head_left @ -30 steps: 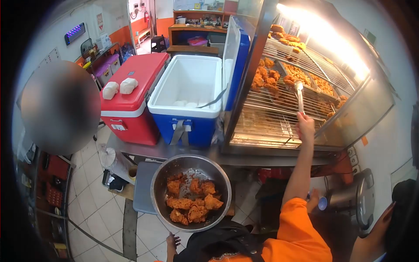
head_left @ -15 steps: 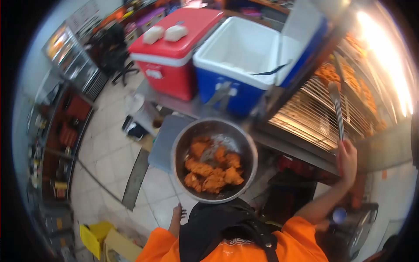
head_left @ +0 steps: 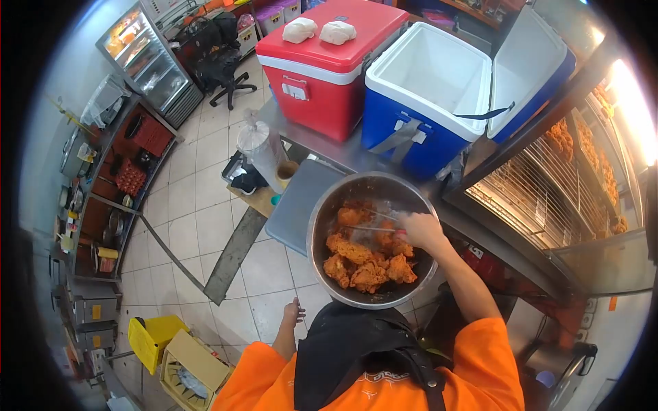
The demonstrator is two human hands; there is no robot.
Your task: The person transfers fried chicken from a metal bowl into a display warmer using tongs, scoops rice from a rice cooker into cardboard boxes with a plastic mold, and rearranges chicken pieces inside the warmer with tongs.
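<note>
My right hand is closed around the handle end of metal tongs, over the right side of a big steel bowl. The tongs reach into the bowl among several pieces of fried chicken. My left hand hangs low beside the bowl's lower left, fingers apart and holding nothing visible. The bowl sits close against the black apron, over the edge of a grey lid or stool.
A red cooler with two white bundles and an open blue cooler stand on a metal table. A lit warming cabinet with racks of fried food is at right. A yellow bin and a cardboard box stand lower left.
My right hand has come out of the warming cabinet with the tongs and down into the bowl. The view has swung left and downward. My left hand still hangs beside the bowl.
</note>
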